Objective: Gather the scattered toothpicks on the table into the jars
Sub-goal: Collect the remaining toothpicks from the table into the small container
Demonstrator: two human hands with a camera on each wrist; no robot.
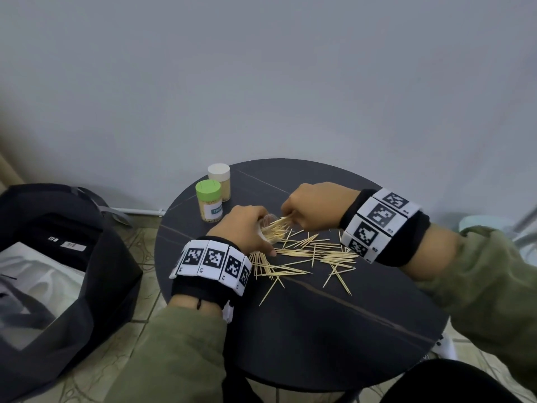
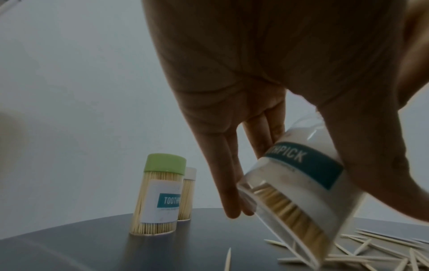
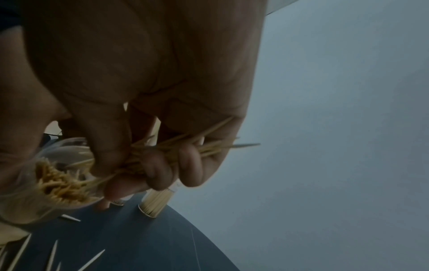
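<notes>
Left hand point(image 1: 245, 225): back turned up, wrist low over the near-left part of the table point(image 1: 334, 324). Grip closed around an open clear jar point(image 2: 299, 185), thumb on one side, fingers point(image 2: 226, 183) laid straight along the other. Jar tilted, mouth toward the right hand, base just above the table; teal label reads "THPICK"; partly filled with toothpicks.

Right hand point(image 1: 316, 205): back up, knuckles toward the left hand, wrist raised above the table. Grip curled tight on a bundle of toothpicks point(image 3: 176, 152), pinched between thumb and bent fingers; bundle tips meet the jar mouth, rear ends jut past the little finger.

Scattered toothpicks point(image 1: 308, 257): loose, crossed in a heap on the table, directly below and in front of both hands, some touching the left hand's edge.

Green-lidded jar point(image 1: 209, 200): upright, full, capped, at the far-left table edge, apart from the hands.

White-lidded jar point(image 1: 220, 178): upright, capped, just behind the green one, touching or nearly so.

Both wrists: black bands carrying white tiles with black square markers point(image 1: 213, 258). Olive sleeves point(image 1: 180, 353).

Black bag point(image 1: 58, 271): on the floor, left of the table.
</notes>
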